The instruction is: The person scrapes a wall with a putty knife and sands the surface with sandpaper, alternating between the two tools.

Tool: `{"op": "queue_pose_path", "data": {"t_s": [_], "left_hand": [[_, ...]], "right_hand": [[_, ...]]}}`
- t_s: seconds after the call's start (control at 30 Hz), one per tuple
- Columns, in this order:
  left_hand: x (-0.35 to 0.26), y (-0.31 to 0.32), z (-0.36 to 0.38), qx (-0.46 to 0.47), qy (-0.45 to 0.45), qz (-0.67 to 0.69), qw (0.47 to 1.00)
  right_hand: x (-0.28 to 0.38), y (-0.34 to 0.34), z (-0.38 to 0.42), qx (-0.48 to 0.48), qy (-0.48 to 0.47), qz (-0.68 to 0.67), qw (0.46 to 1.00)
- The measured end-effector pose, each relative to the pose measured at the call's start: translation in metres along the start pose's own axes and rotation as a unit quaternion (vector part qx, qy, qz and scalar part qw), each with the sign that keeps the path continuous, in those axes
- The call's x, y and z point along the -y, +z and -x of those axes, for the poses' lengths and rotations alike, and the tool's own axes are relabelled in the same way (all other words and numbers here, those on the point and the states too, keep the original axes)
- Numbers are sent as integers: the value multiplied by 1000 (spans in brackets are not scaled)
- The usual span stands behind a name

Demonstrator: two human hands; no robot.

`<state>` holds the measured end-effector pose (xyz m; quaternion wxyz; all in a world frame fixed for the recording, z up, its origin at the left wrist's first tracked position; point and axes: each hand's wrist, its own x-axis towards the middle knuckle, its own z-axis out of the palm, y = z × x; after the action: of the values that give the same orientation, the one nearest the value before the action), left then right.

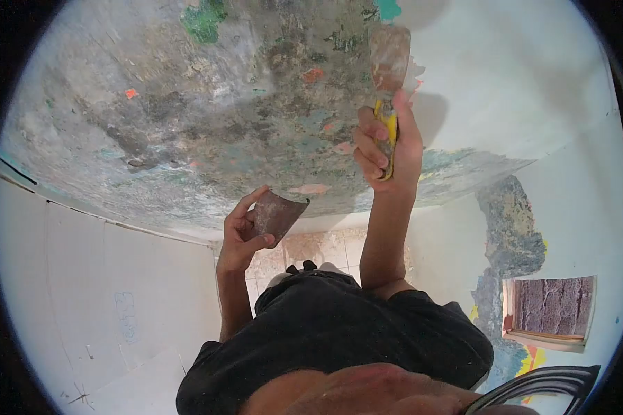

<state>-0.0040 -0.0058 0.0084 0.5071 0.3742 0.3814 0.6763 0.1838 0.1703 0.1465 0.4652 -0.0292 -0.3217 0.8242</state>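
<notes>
Right hand [387, 149] clenched on yellow handle [389, 135] of a putty knife [390, 59], blade flat against the ceiling [187, 104], judging by the angle so the edge can ride the surface. Left hand [246, 232] wraps a 2nd, rusty blade [278, 214] by 1 edge, thumb under, fingers partly open, held below the ceiling, apparently as a spare or catch plate. Ceiling paint is stripped to grey with green and orange flecks. Both arms raised from a black shirt [339, 325]. Patched wall [512, 228] and a small opening [550, 308] sit to the right.
</notes>
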Motion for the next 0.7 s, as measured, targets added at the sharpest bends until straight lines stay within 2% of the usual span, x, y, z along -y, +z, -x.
{"op": "queue_pose_path", "data": {"t_s": [0.13,0.27,0.43,0.57,0.7], "left_hand": [[6,-1,4,-7,-15,14,1000],[2,-3,0,-7,15,18,1000],[3,-7,3,2,-4,0,1000],[12,-10,1,-23,27,17,999],[3,-6,5,-5,-6,15,1000]], "right_hand": [[6,3,0,-19,16,-14,1000],[1,-6,2,19,17,-29,999],[3,3,6,-21,10,-22,999],[8,1,0,18,24,-51,998],[1,-2,3,-2,3,-25,1000]]}}
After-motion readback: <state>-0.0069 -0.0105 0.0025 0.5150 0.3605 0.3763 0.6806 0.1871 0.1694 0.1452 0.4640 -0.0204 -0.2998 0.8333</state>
